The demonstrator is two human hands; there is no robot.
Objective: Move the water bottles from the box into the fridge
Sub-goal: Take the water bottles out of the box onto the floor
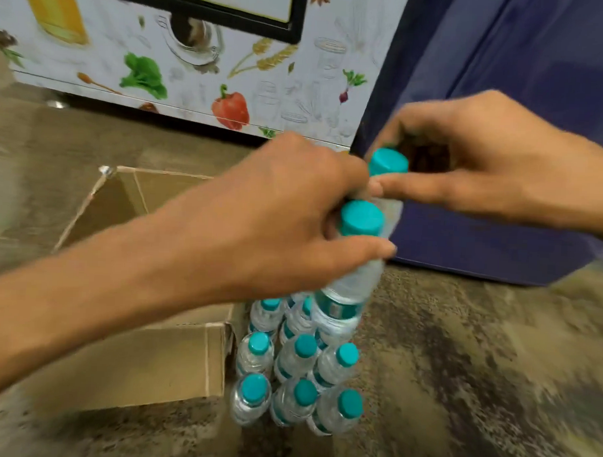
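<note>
Bottles (pixel 298 375) stand clustered beside the box (pixel 135 359); left hand (pixel 287 207) grips a raised bottle (pixel 352 288) by its neck, right hand (pixel 466 159) pinches a second bottle (pixel 388 162) under its cap.

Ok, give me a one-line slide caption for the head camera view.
Left hand and right hand each grip a teal-capped water bottle above bottles standing beside an open cardboard box.
</note>
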